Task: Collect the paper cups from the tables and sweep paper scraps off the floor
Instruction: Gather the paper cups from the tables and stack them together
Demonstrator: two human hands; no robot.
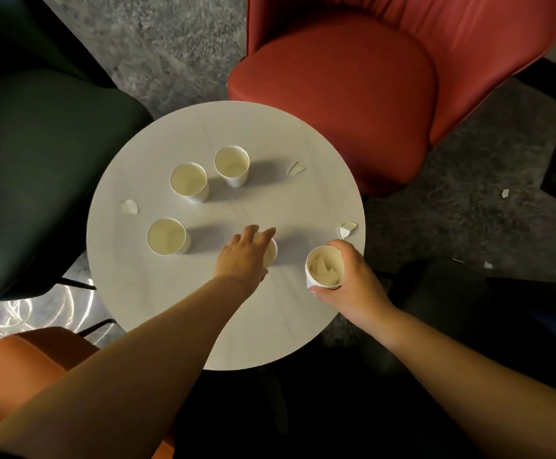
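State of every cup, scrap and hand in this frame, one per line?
Left hand: fingers over a cup, grip unclear.
Right hand: grips scrap-filled cup.
Three free cups: upright, look empty.
Table scraps: loose on round table.
Floor scraps: unswept.
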